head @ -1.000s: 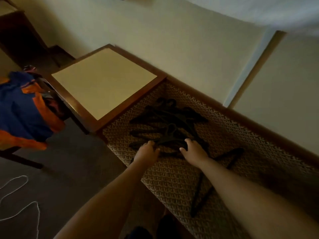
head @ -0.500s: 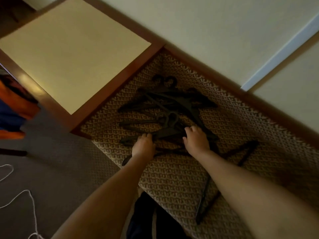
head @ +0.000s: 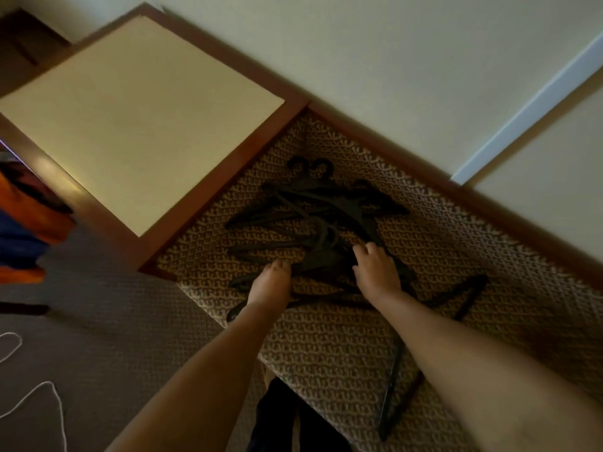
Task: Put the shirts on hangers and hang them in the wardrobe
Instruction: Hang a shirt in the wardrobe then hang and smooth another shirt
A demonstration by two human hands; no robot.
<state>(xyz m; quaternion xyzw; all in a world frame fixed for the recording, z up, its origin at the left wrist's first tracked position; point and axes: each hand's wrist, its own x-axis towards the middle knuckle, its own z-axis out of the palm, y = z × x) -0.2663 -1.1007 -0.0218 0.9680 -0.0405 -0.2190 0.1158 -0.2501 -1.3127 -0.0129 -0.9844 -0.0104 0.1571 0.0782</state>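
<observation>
Several tangled hangers (head: pixel 313 220), hooks toward wall (head: pixel 375 60).

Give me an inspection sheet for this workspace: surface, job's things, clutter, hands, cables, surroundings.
Surface: patterned woven mat along the wall, beside a dark carpet.
Job's things: tangled pile of black hangers on the mat; a separate black hanger lies nearer the person. Orange and blue garment at the left edge.
Clutter: nothing seen.
Hands: left hand and right hand both on the pile's near edge; grip too dim to tell.
Cables: white cord looped on the carpet.
Surroundings: cream-topped table with wooden rim, pale wall; no wardrobe in view.
</observation>
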